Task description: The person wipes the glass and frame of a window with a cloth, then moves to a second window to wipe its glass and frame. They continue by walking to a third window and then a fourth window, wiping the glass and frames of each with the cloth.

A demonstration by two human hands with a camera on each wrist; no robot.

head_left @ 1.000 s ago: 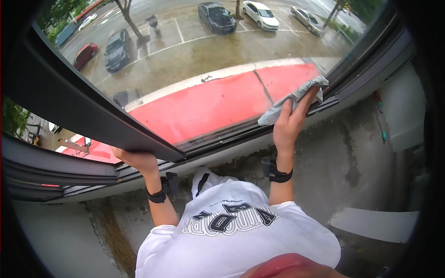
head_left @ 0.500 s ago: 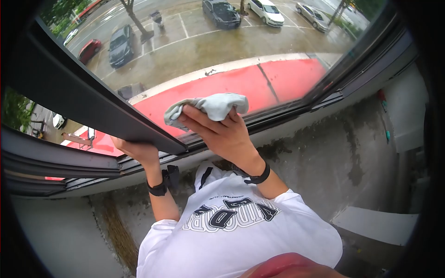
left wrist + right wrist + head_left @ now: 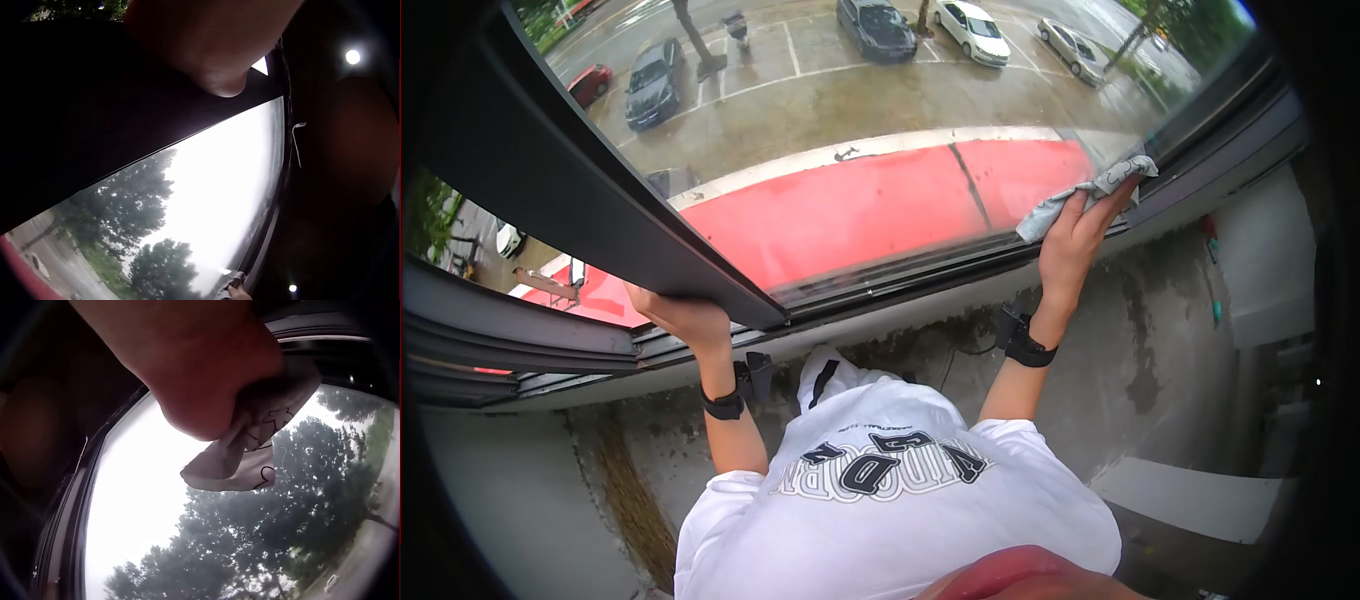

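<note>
Right grip [image 3: 1076,236] raised at lower right corner of window glass [image 3: 870,120]; fingers clenched round grey patterned cloth [image 3: 1045,212], cloth bunched against pane just beside dark outer frame [image 3: 1230,125]; left grip [image 3: 682,316] grasping bottom edge of dark sash [image 3: 550,190], well apart from cloth; white T-shirt [image 3: 900,520] below.

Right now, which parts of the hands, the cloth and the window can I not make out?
- Fingertips of the left hand: head view, hidden under the dark window frame; left wrist view, blurred.
- The cloth: head and right wrist views, partly covered by the right hand.
- Dirt on the glass: too small to tell.
</note>
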